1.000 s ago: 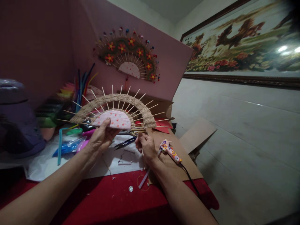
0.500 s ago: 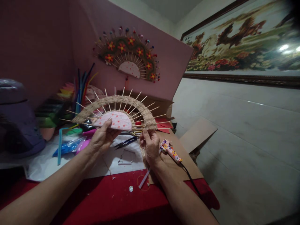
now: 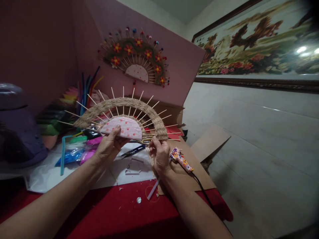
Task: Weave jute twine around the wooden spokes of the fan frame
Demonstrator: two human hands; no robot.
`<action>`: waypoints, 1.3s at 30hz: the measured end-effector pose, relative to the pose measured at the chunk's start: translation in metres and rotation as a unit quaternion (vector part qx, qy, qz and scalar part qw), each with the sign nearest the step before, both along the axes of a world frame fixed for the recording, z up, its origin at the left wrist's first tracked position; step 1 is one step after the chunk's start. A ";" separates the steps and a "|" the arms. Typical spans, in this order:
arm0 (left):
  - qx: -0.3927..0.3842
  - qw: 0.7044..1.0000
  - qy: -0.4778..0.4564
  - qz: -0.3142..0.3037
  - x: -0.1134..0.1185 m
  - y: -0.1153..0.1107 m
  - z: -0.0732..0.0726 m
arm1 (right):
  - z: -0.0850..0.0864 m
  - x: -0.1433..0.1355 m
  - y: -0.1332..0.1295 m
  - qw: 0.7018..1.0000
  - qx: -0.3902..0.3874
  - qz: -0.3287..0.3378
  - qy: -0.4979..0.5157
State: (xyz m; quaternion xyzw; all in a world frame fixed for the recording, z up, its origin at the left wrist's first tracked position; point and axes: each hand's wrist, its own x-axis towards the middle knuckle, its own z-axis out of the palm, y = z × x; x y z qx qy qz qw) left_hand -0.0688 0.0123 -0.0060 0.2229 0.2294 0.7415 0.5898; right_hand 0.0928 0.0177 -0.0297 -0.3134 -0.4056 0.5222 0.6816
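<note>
A fan-shaped frame of thin sticks with a woven twine band is held up above the table. At its lower centre is a half-round pad of pale pink fabric with red dots. My left hand grips this pad, thumb on the front and fingers behind it. My right hand pinches the lower right end of the woven band, its fingertips partly hidden. Twine hangs beside my right hand. Behind, a finished-looking fan with orange flowers and coloured balls rests against a pink board.
Dark-bladed snips lie on white sheeting below the fan. A flowered glue gun with a black cord rests on brown cardboard at the right. Coloured packets and a purple container stand left. The cloth is red.
The held fan has tilted slightly, its left side and upper sticks a little higher and its right end slightly lower. Both hands keep their hold.
</note>
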 end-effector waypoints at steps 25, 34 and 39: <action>-0.014 1.000 0.000 -0.007 0.003 -0.003 0.002 | 0.002 0.004 -0.001 0.994 -0.039 0.037 0.091; -0.003 1.000 0.012 -0.007 0.002 -0.001 -0.001 | 0.001 0.004 -0.001 0.996 -0.029 0.027 0.078; -0.015 1.000 -0.011 0.000 0.000 0.001 -0.001 | 0.001 0.005 -0.001 0.995 -0.010 0.050 0.084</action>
